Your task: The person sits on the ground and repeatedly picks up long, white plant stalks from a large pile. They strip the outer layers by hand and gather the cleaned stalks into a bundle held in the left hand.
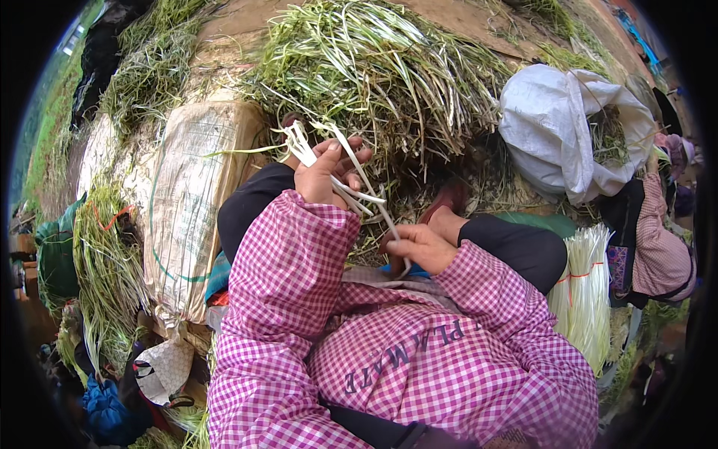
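Observation:
My left hand (328,168) holds several peeled white stalks (300,145) between thumb and fingers, their cut ends showing past my palm. My right hand (420,247) pinches the lower part of a longer, duller stalk (359,165). That stalk runs up from my right fingers to my left hand's fingers. In front of both hands lies a big heap of long green and white stalks (387,73) with brownish root ends. Beside my right knee stands a bundle of pale, cleaned stalks (586,297) tied with red bands.
At the right is an open white woven sack (538,123) with greens inside. A stuffed, yellowed woven sack (190,207) lies at the left, beside more unpeeled stalks (104,258). Another person in a checked sleeve (662,236) sits at the far right. A dark red shoe (449,196) is near my right hand.

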Tool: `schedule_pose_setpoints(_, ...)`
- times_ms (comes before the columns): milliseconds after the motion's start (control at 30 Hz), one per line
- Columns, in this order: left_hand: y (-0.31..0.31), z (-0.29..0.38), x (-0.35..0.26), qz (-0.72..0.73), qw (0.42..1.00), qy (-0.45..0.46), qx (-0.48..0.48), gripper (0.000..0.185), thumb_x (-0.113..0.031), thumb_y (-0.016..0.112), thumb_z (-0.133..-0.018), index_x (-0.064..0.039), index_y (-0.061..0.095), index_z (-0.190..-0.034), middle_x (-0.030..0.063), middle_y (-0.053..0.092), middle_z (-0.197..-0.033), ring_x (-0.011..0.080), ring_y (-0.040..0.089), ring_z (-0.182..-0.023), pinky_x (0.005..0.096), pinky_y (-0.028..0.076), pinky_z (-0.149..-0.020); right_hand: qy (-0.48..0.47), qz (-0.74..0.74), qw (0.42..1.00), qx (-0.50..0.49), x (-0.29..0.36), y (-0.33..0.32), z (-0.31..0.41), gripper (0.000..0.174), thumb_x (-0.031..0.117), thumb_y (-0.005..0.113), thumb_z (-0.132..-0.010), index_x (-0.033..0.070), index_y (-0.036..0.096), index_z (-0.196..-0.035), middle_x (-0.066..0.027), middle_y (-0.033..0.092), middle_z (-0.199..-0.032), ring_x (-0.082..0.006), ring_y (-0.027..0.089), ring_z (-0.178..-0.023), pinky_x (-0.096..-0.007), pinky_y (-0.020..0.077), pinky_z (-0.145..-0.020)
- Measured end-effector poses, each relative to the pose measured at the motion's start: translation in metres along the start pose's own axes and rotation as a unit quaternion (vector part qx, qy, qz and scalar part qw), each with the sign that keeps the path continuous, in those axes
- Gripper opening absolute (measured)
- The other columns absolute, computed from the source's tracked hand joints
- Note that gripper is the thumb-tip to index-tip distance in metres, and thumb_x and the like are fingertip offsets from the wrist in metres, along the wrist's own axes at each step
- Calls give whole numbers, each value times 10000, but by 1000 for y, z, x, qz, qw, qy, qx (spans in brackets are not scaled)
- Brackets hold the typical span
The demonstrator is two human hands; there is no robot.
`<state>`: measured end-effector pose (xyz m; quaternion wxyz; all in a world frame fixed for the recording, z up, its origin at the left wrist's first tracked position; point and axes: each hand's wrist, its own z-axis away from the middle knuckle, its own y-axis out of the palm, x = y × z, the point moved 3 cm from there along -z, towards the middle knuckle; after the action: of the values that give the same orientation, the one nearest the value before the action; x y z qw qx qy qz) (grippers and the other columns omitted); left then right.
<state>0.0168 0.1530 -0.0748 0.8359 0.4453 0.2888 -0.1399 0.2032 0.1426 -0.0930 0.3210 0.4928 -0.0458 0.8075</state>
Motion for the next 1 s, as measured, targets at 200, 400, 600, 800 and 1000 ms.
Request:
schedule_pose_setpoints(200,-6,27,43,-47,991,-112,54,339,-274,373,-946,12,480,-1092,176,578,-1070,266,607,-881,378,548,-699,-49,8,994,-99,27,-11,1,284,281,431,-922,24,530,-855,8,442,-475,-72,376,-334,-202,305,-309)
schedule_pose_setpoints(400,-11,38,64,-46,970,-191,144,438,-374,400,-924,4,498,-1123,194,571,-1089,299,620,-832,401,549,-668,-10,35,997,-62,18,3,-13,348,356,465,-910,31,528,-803,-3,474,-545,-76,433,-407,-206,346,-358)
schedule_pose_setpoints(600,-14,33,58,-12,987,-128,92,423,-358,444,-912,14,499,-1106,199,596,-1044,315,582,-974,439,499,-819,-106,23,992,-59,11,1,-5,243,215,515,-901,-9,583,-964,-7,546,-742,-96,521,-698,-236,443,-643)
schedule_pose_setpoints(800,-4,39,55,-105,988,6,109,573,-456,472,-880,14,436,-1206,184,599,-1043,284,577,-986,390,487,-829,-205,-54,969,-130,2,17,-13,247,173,460,-930,-20,577,-1031,-16,580,-833,-83,526,-784,-219,436,-713)
schedule_pose_setpoints(1000,6,34,48,-97,970,-61,213,479,-284,592,-847,33,476,-1187,177,611,-1029,267,584,-965,380,467,-847,-257,61,958,-111,21,28,-12,407,368,457,-919,-13,544,-1032,-35,560,-776,-107,518,-713,-237,414,-613)
